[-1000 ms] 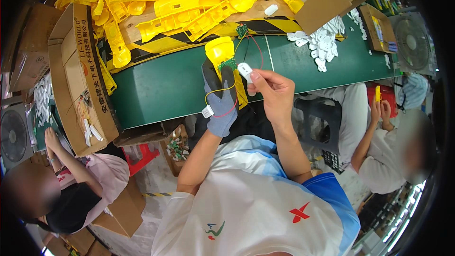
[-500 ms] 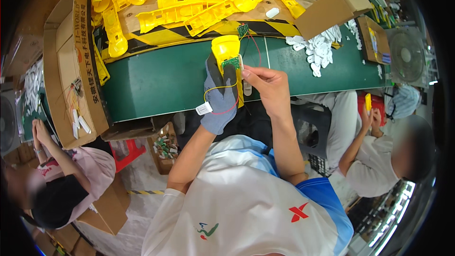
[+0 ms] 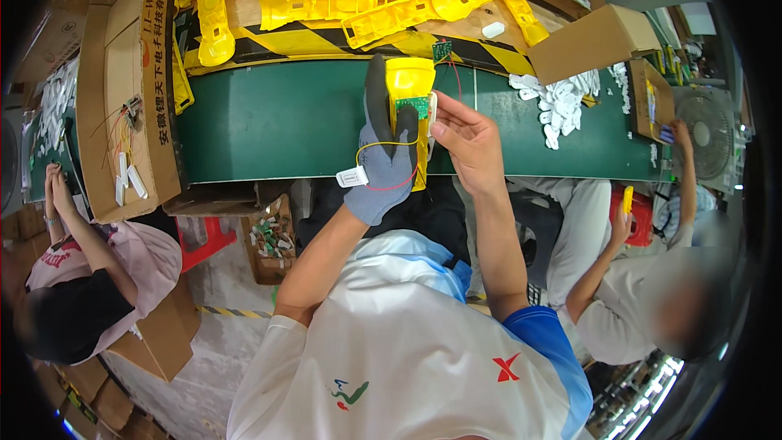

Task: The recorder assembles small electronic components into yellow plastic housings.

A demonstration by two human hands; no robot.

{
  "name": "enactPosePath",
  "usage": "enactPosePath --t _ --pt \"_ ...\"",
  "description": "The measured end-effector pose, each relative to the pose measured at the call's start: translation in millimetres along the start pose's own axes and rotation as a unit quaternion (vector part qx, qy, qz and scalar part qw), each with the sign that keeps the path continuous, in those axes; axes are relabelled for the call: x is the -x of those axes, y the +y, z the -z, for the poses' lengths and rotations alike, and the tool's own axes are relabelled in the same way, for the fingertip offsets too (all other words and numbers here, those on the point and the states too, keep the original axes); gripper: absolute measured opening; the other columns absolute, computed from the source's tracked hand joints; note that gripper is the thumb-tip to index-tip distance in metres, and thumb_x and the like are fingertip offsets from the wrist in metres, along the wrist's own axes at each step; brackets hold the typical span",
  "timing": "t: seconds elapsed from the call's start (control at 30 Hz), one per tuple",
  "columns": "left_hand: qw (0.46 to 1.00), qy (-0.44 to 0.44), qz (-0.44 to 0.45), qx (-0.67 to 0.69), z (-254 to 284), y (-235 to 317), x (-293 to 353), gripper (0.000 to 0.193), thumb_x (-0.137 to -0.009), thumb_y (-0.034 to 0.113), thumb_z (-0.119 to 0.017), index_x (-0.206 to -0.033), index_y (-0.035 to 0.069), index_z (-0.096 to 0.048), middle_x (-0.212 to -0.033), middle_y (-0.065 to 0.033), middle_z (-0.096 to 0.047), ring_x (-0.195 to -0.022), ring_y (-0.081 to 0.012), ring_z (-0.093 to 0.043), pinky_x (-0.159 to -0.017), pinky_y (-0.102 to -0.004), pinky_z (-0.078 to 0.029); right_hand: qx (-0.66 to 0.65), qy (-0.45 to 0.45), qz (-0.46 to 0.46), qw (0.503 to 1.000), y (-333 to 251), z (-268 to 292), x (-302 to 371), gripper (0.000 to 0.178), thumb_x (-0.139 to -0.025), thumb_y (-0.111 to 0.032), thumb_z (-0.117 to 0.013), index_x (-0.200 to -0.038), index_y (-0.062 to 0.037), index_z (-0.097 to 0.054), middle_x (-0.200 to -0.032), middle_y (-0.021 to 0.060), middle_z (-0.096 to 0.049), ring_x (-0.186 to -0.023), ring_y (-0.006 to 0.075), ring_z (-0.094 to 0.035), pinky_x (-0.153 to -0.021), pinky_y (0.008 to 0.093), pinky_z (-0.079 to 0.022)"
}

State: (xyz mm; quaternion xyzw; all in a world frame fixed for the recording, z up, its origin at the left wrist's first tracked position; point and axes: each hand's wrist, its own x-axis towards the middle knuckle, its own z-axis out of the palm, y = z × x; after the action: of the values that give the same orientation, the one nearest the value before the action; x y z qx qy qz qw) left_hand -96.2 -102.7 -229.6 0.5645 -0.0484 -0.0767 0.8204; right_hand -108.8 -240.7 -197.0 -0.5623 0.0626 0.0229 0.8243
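My left hand (image 3: 383,165), in a grey glove with dark fingertips, grips a yellow plastic housing (image 3: 410,75) above the near part of the green bench. Its thumb presses on a small green circuit board (image 3: 419,103) lying against the housing. A yellow and a red wire loop over the glove to a small white block (image 3: 351,177) beside the wrist. My bare right hand (image 3: 467,143) pinches a white elongated plastic piece (image 3: 432,112) at the board's right edge. Whether the piece touches the housing I cannot tell.
Yellow housings (image 3: 358,6) are heaped beyond a striped bench edge. Another circuit board (image 3: 441,50) with wires lies there. White pieces (image 3: 562,106) are piled to the right near a cardboard box (image 3: 595,42). A tall carton (image 3: 122,114) stands left. Co-workers sit on both sides.
My left index finger now stretches up beside the housing. My right hand stays pinched at the board, the white piece showing more plainly. The co-worker at right has reached one arm toward a box.
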Motion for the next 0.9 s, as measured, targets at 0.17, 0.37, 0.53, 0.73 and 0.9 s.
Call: enactPosePath --t 0.17,0.37,0.53,0.73,0.9 --pt "0.989 0.019 -0.096 -0.114 -5.4 16.7 -2.5 0.045 -0.097 0.014 -0.05 -0.14 0.001 -0.046 -0.111 -0.0182 -0.063 -0.094 -0.0276 -0.063 -0.083 -0.0352 -0.05 0.063 -0.04 0.036 0.997 -3.7 9.7 1.1 0.047 -0.085 0.006 -0.07 -0.129 0.0077 -0.056 -0.115 0.0142 -0.065 -0.098 0.0156 -0.064 -0.086 0.0281 -0.053" --pt "0.991 0.006 -0.039 -0.124 -6.3 13.2 -1.1 0.034 -0.096 0.02 -0.053 -0.125 0.003 -0.053 -0.108 -0.0185 -0.062 -0.092 -0.0325 -0.063 -0.081 -0.0372 -0.051 0.109 -0.046 0.055 0.991 -7.0 9.2 1.8 0.044 -0.085 0.008 -0.067 -0.128 0.0038 -0.06 -0.123 0.0136 -0.061 -0.095 0.0151 -0.065 -0.081 0.0262 -0.055" --pt "0.971 -0.041 -0.086 -0.219 -3.9 21.5 -6.2 0.029 -0.096 0.021 -0.054 -0.118 0.002 -0.052 -0.104 -0.0177 -0.062 -0.09 -0.0322 -0.064 -0.077 -0.0381 -0.052 0.205 -0.027 0.091 0.974 -10.3 6.8 10.7 0.041 -0.088 0.007 -0.064 -0.128 -0.0014 -0.062 -0.131 0.0135 -0.058 -0.093 0.0133 -0.065 -0.079 0.0239 -0.056" --pt "0.986 -0.02 -0.058 -0.155 -6.1 12.2 -4.3 0.026 -0.095 0.019 -0.054 -0.115 0.002 -0.053 -0.1 -0.0158 -0.062 -0.085 -0.0299 -0.064 -0.073 -0.0365 -0.052 0.134 0.016 0.081 0.988 -0.1 -3.8 15.7 0.037 -0.092 0.004 -0.061 -0.128 -0.0018 -0.061 -0.133 0.0135 -0.058 -0.095 0.0108 -0.064 -0.076 0.0228 -0.055" --pt "0.972 -0.035 -0.125 -0.194 -6.7 17.3 -5.5 0.023 -0.094 0.012 -0.054 -0.115 0.001 -0.055 -0.099 -0.0141 -0.062 -0.083 -0.0277 -0.063 -0.073 -0.035 -0.052 0.128 0.034 0.095 0.987 2.0 0.3 23.0 0.035 -0.092 0.004 -0.06 -0.127 -0.0001 -0.062 -0.131 0.0126 -0.059 -0.096 0.0105 -0.063 -0.075 0.0217 -0.054"
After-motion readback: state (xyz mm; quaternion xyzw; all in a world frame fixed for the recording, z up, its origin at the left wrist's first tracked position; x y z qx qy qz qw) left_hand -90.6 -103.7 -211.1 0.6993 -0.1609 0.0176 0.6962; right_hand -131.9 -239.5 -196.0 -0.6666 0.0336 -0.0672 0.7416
